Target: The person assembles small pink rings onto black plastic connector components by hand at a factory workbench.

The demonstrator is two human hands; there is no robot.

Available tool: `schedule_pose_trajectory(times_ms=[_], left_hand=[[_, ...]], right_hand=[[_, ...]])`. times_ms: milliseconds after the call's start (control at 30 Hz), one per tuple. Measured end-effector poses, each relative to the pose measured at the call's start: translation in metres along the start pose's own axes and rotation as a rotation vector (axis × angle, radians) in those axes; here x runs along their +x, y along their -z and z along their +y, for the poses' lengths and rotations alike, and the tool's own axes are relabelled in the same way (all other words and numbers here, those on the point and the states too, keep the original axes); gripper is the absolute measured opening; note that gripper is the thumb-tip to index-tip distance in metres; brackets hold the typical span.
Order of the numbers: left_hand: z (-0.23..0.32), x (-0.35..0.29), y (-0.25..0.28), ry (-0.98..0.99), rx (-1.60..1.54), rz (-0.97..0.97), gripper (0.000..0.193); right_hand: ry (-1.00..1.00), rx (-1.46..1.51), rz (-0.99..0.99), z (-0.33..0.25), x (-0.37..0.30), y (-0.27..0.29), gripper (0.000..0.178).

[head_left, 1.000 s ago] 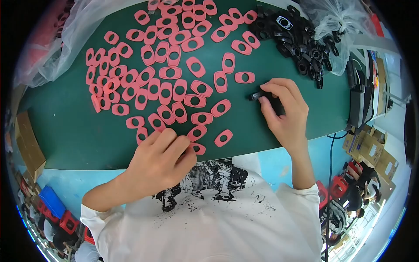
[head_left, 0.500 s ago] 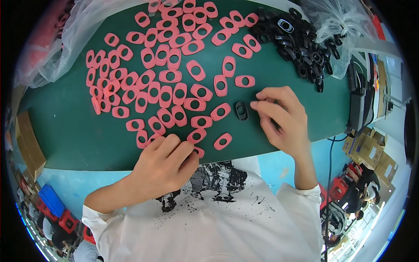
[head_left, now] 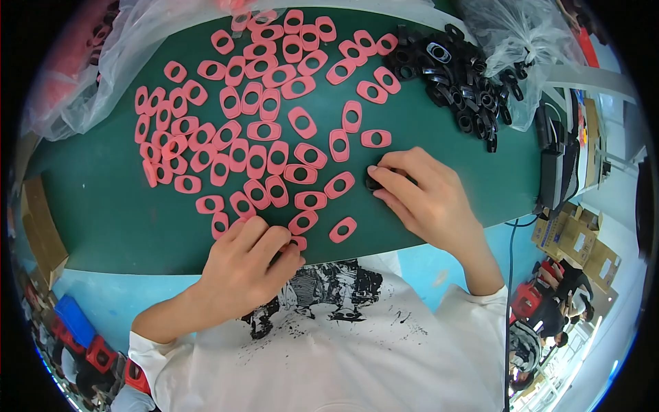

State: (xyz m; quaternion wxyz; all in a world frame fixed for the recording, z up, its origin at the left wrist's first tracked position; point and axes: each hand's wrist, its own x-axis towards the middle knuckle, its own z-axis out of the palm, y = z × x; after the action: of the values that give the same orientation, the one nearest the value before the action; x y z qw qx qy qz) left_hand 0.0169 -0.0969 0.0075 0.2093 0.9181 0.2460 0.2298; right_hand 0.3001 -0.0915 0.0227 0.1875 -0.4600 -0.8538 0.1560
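Observation:
My right hand (head_left: 429, 196) is closed at the fingertips on a small black oval ring piece (head_left: 371, 183), most of it hidden by the fingers. It touches or nearly touches the green table. At the table's near edge my left hand (head_left: 248, 259) is curled, fingers bent downward; anything under them is hidden. A pink oval ring piece (head_left: 299, 242) peeks out beside its thumb, and another pink ring (head_left: 220, 224) lies just past the fingers. Between the hands rests a single pink ring (head_left: 342, 230).
Many flat pink rings (head_left: 265, 131) spread across the green table (head_left: 103, 226). A heap of black rings (head_left: 460, 82) sits at the far right beside a clear plastic bag (head_left: 528, 41). Another plastic bag (head_left: 123, 69) drapes the far left. A cardboard flap (head_left: 42, 223) stands at the left edge.
My right hand has moved left and closed on the black ring piece, which lay loose beside it. The left hand stays curled at the near edge. The whole view has shifted slightly.

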Motion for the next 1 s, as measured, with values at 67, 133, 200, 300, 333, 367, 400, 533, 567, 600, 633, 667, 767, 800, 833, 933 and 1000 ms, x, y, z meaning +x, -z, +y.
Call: schedule_pose_trajectory(times_ms=[67,133,200,300,333,367,400,533,567,600,633,667,767,800,833,933,1000], left_hand=[[-0.002,0.005,0.006,0.012,-0.028,-0.007,0.021],[-0.006,0.015,0.017,0.032,-0.023,0.005,0.024],[-0.015,0.03,0.023,0.017,-0.003,0.037,0.023],[-0.035,0.057,0.026,-0.014,0.005,0.091,0.022],[-0.043,0.067,0.026,-0.025,-0.006,0.11,0.022],[-0.049,0.077,0.026,-0.035,-0.005,0.113,0.022],[-0.053,0.09,0.025,-0.064,0.003,0.108,0.021],[-0.066,0.138,0.005,-0.083,-0.013,0.096,0.015],[-0.069,0.151,-0.001,-0.086,-0.01,0.093,0.015],[-0.072,0.163,-0.008,-0.092,0.04,0.117,0.015],[-0.076,0.175,-0.016,-0.101,0.087,0.14,0.017],[-0.081,0.183,-0.021,-0.103,0.091,0.139,0.017],[-0.09,0.2,-0.035,-0.104,0.188,0.142,0.027],[-0.09,0.2,-0.037,-0.105,0.188,0.139,0.027],[-0.09,0.202,-0.039,-0.07,0.137,0.109,0.028],[-0.088,0.203,-0.038,-0.037,0.087,0.098,0.029],[-0.088,0.2,-0.036,-0.038,0.089,0.117,0.029]], right_hand=[[-0.009,0.017,0.024,0.0,0.001,-0.001,0.029],[-0.037,0.057,0.181,0.002,0.006,0.0,0.029],[-0.002,0.008,0.177,0.017,0.014,-0.005,0.027],[0.001,0.021,0.179,0.025,0.016,-0.01,0.024],[-0.028,0.087,0.185,0.027,0.016,-0.012,0.022],[-0.028,0.079,0.191,0.027,0.016,-0.013,0.022],[-0.039,0.085,0.215,0.026,0.015,-0.013,0.02],[-0.043,0.1,0.257,0.029,0.018,-0.016,0.018],[-0.044,0.1,0.262,0.03,0.019,-0.016,0.018],[-0.044,0.109,0.288,0.031,0.02,-0.017,0.018],[-0.048,0.116,0.314,0.032,0.02,-0.017,0.018],[-0.046,0.117,0.318,0.031,0.021,-0.018,0.018],[-0.049,0.029,0.317,0.026,0.02,-0.019,0.018],[-0.016,0.003,0.293,0.023,0.019,-0.018,0.018],[0.013,-0.022,0.27,0.022,0.019,-0.018,0.018],[-0.003,-0.018,0.289,0.021,0.019,-0.02,0.017],[-0.049,-0.005,0.317,0.016,0.022,-0.02,0.017]])
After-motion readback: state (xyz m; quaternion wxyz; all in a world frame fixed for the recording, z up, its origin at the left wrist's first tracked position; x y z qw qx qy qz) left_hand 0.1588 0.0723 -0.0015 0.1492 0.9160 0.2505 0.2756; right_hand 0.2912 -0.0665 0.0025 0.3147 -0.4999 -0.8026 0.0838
